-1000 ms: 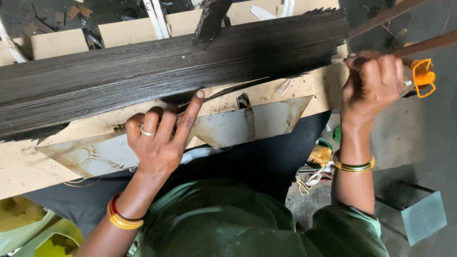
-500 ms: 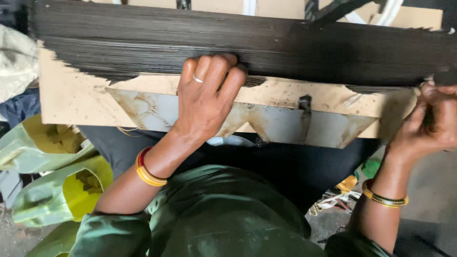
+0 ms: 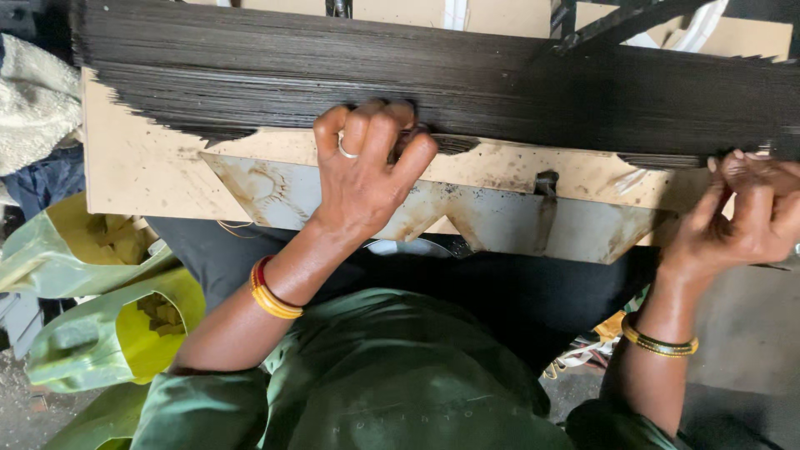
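Observation:
A long flat layer of thin black sticks (image 3: 500, 83) lies across a pale wooden board (image 3: 142, 167) in front of me. My left hand (image 3: 367, 167), with a ring and red and yellow bangles, pinches a small tuft of the sticks at the layer's near edge. Over at the right end of the layer, my right hand (image 3: 746, 212) has its fingers curled around a few stick ends. A stained metal plate (image 3: 575, 229) with a zigzag lower edge is fixed under the board's front.
Green and yellow plastic bags (image 3: 100, 325) holding brown pieces lie at the left. A white cloth (image 3: 33, 108) hangs at the far left. Tangled cords (image 3: 583, 354) lie on the floor at lower right.
The view swung left. My left hand went from spread on the board to pinching sticks at the layer's edge. The orange-handled tool near my right hand a second ago is out of sight.

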